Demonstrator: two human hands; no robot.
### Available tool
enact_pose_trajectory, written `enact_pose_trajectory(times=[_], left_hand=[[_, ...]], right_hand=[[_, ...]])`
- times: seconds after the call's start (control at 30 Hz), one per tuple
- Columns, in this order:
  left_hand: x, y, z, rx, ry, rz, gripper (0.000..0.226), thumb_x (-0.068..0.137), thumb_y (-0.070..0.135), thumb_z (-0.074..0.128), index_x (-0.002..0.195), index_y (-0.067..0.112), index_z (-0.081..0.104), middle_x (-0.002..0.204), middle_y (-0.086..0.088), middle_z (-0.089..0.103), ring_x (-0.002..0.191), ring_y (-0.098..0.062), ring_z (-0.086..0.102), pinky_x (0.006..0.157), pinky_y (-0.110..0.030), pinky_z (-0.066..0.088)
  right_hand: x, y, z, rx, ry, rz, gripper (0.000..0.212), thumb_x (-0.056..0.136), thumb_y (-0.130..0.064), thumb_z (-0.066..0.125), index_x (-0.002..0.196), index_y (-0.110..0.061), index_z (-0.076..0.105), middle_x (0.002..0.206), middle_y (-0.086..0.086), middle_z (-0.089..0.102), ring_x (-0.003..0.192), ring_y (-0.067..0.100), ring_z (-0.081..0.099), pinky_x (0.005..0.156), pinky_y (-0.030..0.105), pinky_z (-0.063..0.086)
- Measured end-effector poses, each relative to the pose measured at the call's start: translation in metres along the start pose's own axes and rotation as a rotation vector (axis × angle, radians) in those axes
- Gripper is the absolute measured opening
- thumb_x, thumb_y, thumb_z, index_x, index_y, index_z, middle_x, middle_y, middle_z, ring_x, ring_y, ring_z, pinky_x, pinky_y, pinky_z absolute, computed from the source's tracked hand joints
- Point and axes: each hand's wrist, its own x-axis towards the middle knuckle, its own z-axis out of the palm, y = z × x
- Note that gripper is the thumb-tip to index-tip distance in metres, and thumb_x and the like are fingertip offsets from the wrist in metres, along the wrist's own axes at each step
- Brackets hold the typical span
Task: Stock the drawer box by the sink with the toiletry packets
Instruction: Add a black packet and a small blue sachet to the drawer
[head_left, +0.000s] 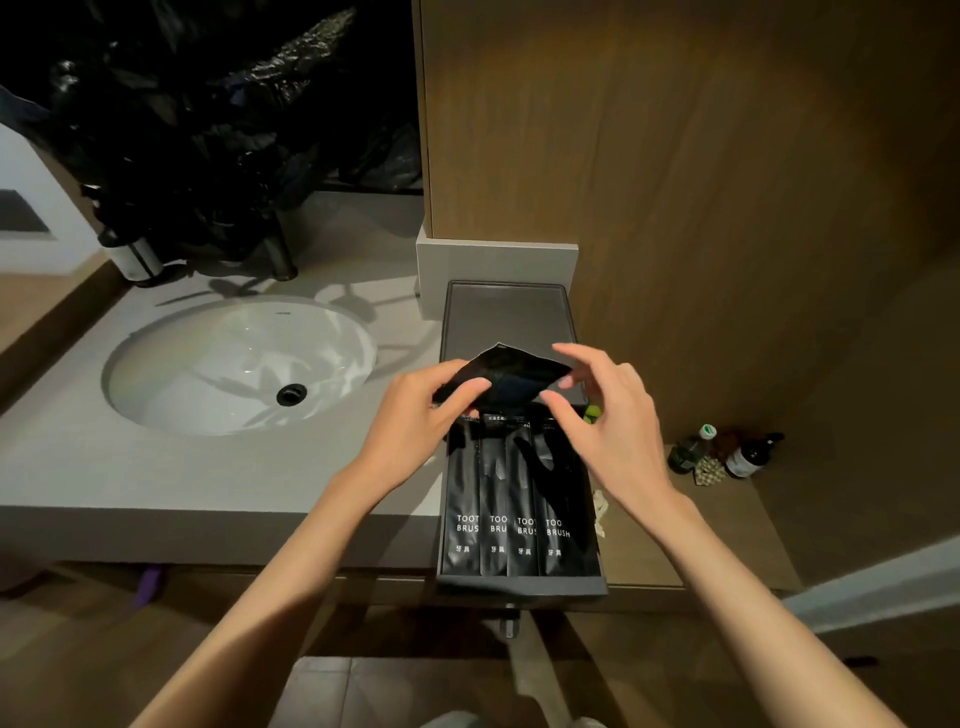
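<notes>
At the counter's (156, 467) right end, the box's (506, 312) drawer (519, 582) stands open, holding four packets (511, 519). Left hand (421, 415) pinches a black packet (511, 371) above it; right hand (602, 421), loosely spread, touches its other end, grip unclear. Next, likely: lay it in flat.

Was dim and warm-toned overall. Peaked at 9 o'clock: pale sheen on the sink basin (239, 364) and counter (156, 467), crossed by crisp leafy shadows. Went near-black at 11 o'clock, bar faint glints off crinkled black plastic (291, 57). Fell off to brown murk across the wood panel (727, 156) from 1 to 3 o'clock. Left white print on the toothbrush packets (511, 530) at 6 o'clock legible, slightly soft. Bowed straight lines near the edges; stretched the forearms (260, 623) toward 5 and 7 o'clock. Looked soft along the bottom edge.
</notes>
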Motion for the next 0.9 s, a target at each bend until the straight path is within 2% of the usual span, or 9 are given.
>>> enact_pose_trajectory(times=[0.1, 0.2, 0.33, 0.43, 0.53, 0.63, 0.73, 0.83, 0.9], left_hand=[[-0.009, 0.003, -0.001, 0.000, -0.040, 0.031, 0.020, 0.091, 0.021, 0.060, 0.104, 0.033, 0.071, 0.093, 0.011, 0.073, 0.086, -0.003, 0.067, 0.080, -0.025, 0.052], [-0.017, 0.002, 0.003, -0.037, -0.132, 0.048, 0.037, 0.086, 0.011, 0.066, 0.118, 0.027, 0.067, 0.115, 0.010, 0.067, 0.108, -0.004, 0.061, 0.091, -0.022, 0.049], [-0.030, -0.001, 0.011, -0.324, -0.244, -0.143, 0.056, 0.078, 0.020, 0.076, 0.129, 0.032, 0.056, 0.136, 0.005, 0.054, 0.124, -0.014, 0.054, 0.098, -0.024, 0.047], [-0.037, 0.007, 0.018, -0.459, -0.209, -0.197, 0.051, 0.083, 0.012, 0.071, 0.127, 0.032, 0.054, 0.136, 0.007, 0.054, 0.099, -0.011, 0.068, 0.083, -0.020, 0.053], [-0.040, 0.012, 0.025, -0.446, -0.144, -0.194, 0.054, 0.084, 0.001, 0.066, 0.128, 0.027, 0.050, 0.134, 0.006, 0.053, 0.076, -0.006, 0.071, 0.070, -0.017, 0.054], [-0.042, 0.007, 0.029, -0.372, -0.127, -0.217, 0.059, 0.082, -0.001, 0.068, 0.128, 0.030, 0.049, 0.132, 0.002, 0.054, 0.084, -0.004, 0.070, 0.073, -0.024, 0.057], [-0.046, 0.004, 0.034, -0.369, -0.125, -0.310, 0.065, 0.079, 0.001, 0.072, 0.130, 0.034, 0.048, 0.114, -0.005, 0.067, 0.079, -0.022, 0.071, 0.075, -0.039, 0.059], [-0.050, 0.002, 0.041, -0.303, -0.092, -0.312, 0.071, 0.077, 0.002, 0.074, 0.133, 0.033, 0.043, 0.077, 0.008, 0.068, 0.053, -0.004, 0.062, 0.056, -0.017, 0.051], [-0.053, 0.000, 0.046, -0.250, -0.081, -0.317, 0.073, 0.077, 0.003, 0.074, 0.135, 0.033, 0.041, 0.067, 0.011, 0.063, 0.045, 0.001, 0.056, 0.050, -0.010, 0.042]], right_hand=[[-0.005, -0.003, -0.004, 0.142, -0.038, 0.056, 0.023, 0.091, -0.020, 0.059, 0.107, -0.034, 0.067, 0.084, -0.020, 0.068, 0.083, 0.007, 0.060, 0.072, 0.028, 0.049], [-0.011, -0.005, -0.009, 0.377, -0.025, 0.259, 0.029, 0.095, -0.014, 0.048, 0.093, -0.030, 0.073, 0.084, -0.005, 0.072, 0.069, 0.007, 0.058, 0.066, 0.030, 0.046], [-0.016, -0.006, -0.016, 0.614, -0.015, 0.416, 0.016, 0.091, -0.022, 0.060, 0.090, -0.022, 0.076, 0.089, -0.003, 0.075, 0.085, 0.005, 0.066, 0.077, 0.023, 0.052], [-0.024, 0.000, -0.017, 0.569, -0.055, 0.389, 0.009, 0.085, -0.015, 0.069, 0.090, -0.018, 0.076, 0.083, 0.011, 0.073, 0.079, 0.014, 0.063, 0.081, 0.029, 0.051], [-0.031, 0.004, -0.018, 0.567, -0.118, 0.408, 0.011, 0.084, -0.007, 0.069, 0.091, -0.014, 0.074, 0.069, 0.016, 0.065, 0.070, 0.011, 0.061, 0.078, 0.029, 0.055], [-0.037, 0.006, -0.019, 0.559, -0.187, 0.391, 0.012, 0.083, -0.003, 0.068, 0.091, -0.011, 0.072, 0.070, 0.014, 0.067, 0.068, 0.012, 0.063, 0.071, 0.027, 0.054], [-0.042, 0.013, -0.016, 0.457, -0.211, 0.328, 0.013, 0.083, -0.007, 0.069, 0.092, -0.016, 0.072, 0.062, -0.004, 0.062, 0.059, 0.011, 0.055, 0.068, 0.025, 0.051], [-0.047, 0.016, -0.014, 0.294, -0.193, 0.271, 0.016, 0.082, -0.010, 0.071, 0.093, -0.021, 0.072, 0.063, -0.012, 0.060, 0.055, 0.009, 0.051, 0.064, 0.020, 0.048], [-0.050, 0.017, -0.013, 0.226, -0.184, 0.244, 0.018, 0.081, -0.011, 0.072, 0.094, -0.023, 0.071, 0.071, -0.013, 0.061, 0.056, 0.004, 0.053, 0.063, 0.014, 0.047]])
